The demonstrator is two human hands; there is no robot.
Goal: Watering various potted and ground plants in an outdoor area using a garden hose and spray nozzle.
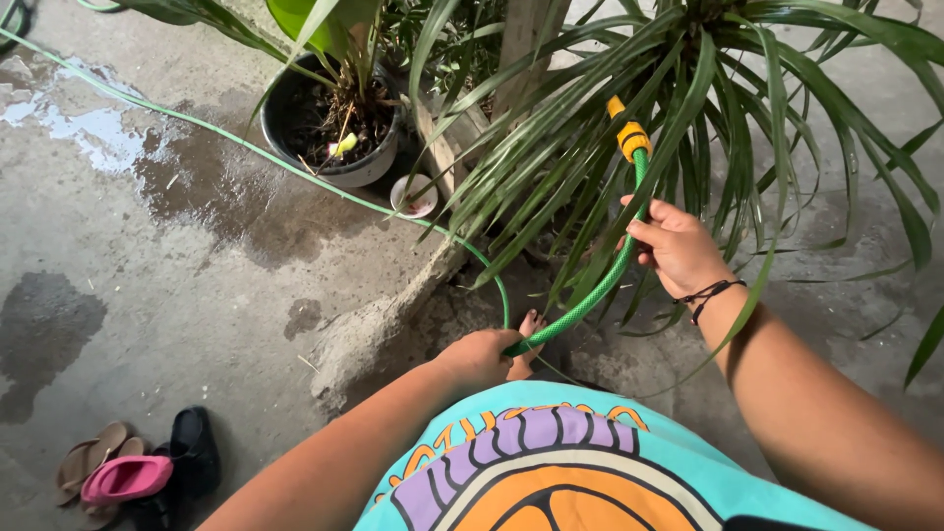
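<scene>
A green garden hose (590, 295) with a yellow nozzle (629, 136) runs up into a spiky long-leaved plant (708, 88). My right hand (674, 246) grips the hose just below the nozzle, which points into the leaves. My left hand (487, 356) holds the same hose lower down, close to my body. The hose trails away across the concrete floor (147, 295) toward the upper left. No water stream is visible from the nozzle.
A dark pot (329, 133) with a small plant stands at the upper middle, a small round dish (414, 197) beside it. Wet patches (79, 128) mark the concrete. Sandals, a pink one (126, 479) and a black one (194, 447), lie at the lower left.
</scene>
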